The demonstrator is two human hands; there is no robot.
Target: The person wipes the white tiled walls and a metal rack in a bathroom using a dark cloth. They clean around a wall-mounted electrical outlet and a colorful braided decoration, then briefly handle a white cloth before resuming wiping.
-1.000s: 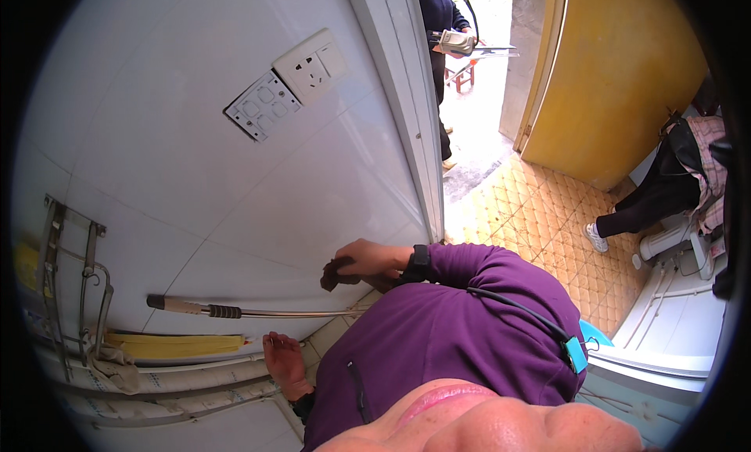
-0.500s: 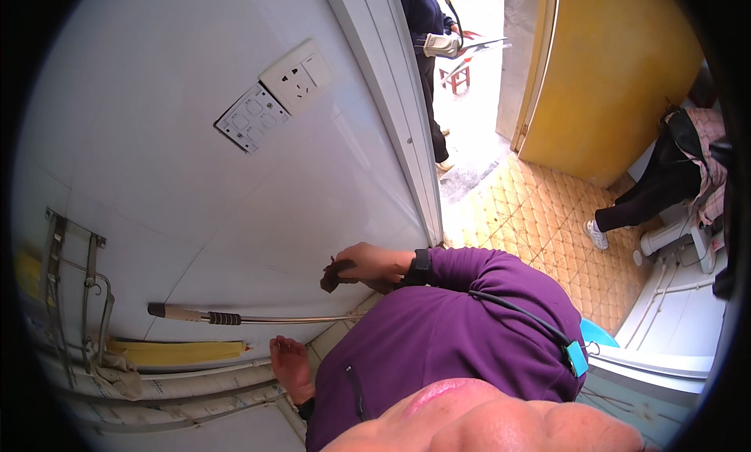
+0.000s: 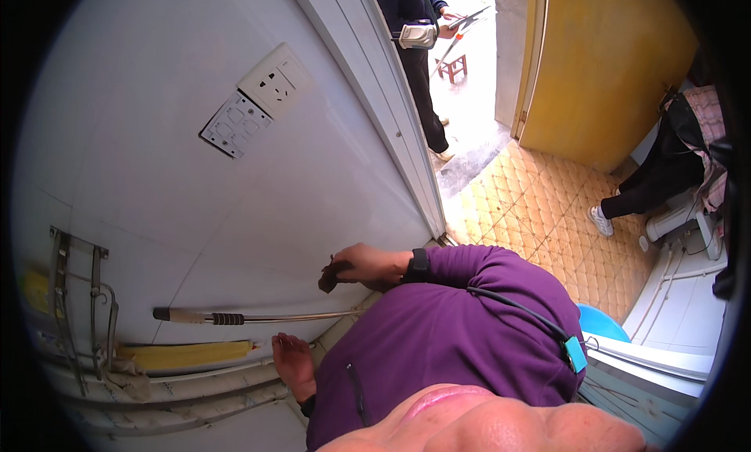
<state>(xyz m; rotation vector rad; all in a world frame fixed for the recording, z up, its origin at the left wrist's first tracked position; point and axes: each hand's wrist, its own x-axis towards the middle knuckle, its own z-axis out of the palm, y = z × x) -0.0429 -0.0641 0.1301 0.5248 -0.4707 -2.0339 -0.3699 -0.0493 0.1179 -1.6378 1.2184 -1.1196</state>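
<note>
At far left a metal rack (image 3: 96,295) is fixed to the white wall (image 3: 156,154), with a pale rag (image 3: 131,383) hanging near its foot, perhaps to dry; a pole (image 3: 228,319) stretches along the wall, probably leaning there for support; on the near side the left hand (image 3: 293,364) is raised and loosely spread, nothing visible in it; farther right, the right hand (image 3: 364,262) pinches a dark brown cloth-like wad (image 3: 335,275) close to the wall, its free end left exposed, perhaps so that part can meet the surface; whether it touches, I cannot tell.
</note>
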